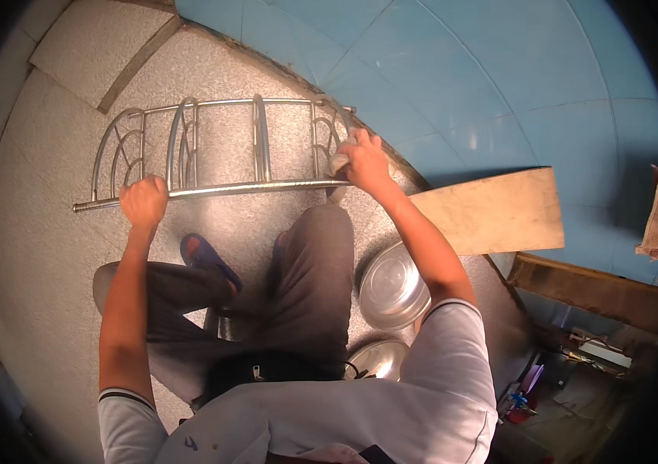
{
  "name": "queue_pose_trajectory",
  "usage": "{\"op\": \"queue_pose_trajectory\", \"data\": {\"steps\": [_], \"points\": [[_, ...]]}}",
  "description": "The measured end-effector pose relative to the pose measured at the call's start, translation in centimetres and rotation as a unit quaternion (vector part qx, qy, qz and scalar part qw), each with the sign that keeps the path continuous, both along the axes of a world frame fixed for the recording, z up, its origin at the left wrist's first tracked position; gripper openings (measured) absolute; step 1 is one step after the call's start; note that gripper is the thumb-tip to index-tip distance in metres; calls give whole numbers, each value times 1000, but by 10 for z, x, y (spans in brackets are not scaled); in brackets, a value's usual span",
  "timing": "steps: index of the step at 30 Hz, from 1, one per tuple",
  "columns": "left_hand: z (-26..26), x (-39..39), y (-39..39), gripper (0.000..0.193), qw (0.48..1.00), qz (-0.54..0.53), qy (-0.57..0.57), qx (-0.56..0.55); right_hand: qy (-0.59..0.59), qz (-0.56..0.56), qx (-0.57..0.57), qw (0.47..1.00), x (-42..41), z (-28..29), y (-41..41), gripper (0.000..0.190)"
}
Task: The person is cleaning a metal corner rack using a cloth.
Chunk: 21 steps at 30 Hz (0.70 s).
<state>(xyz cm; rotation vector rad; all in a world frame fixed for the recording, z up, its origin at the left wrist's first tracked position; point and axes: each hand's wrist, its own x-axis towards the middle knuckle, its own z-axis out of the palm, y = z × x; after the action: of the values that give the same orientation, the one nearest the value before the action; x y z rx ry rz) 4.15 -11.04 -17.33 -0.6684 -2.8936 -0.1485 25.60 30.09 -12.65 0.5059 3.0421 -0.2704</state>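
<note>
A shiny metal tube rack (262, 187) with several arched uprights and two long rails lies across the space in front of my knees. Near its left end, my left hand (144, 201) is closed around the near rail. At the right end, my right hand (365, 159) grips a pale, crumpled cloth (339, 164), pressed against the right arched frame close to the near rail. Part of the cloth hangs below that rail. My right fingers hide some of the tubing.
Two round metal basins (394, 287) stand on the speckled floor beside my right leg. A wooden board (494, 211) leans by the blue tiled wall (468, 127). Tools and other items (520, 400) lie at the lower right. A raised floor edge (140, 64) is at the upper left.
</note>
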Motion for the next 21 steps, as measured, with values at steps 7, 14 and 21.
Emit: {"op": "queue_pose_trajectory", "data": {"steps": [7, 14, 21], "points": [[1, 3, 3, 35, 1000, -11, 0, 1, 48, -51, 81, 994, -91, -43, 35, 36], [7, 4, 13, 37, 999, 11, -29, -8, 108, -65, -146, 981, -9, -39, 50, 36], [10, 4, 7, 37, 999, 26, -30, -11, 101, 67, -156, 980, 76, 60, -23, 35]]}}
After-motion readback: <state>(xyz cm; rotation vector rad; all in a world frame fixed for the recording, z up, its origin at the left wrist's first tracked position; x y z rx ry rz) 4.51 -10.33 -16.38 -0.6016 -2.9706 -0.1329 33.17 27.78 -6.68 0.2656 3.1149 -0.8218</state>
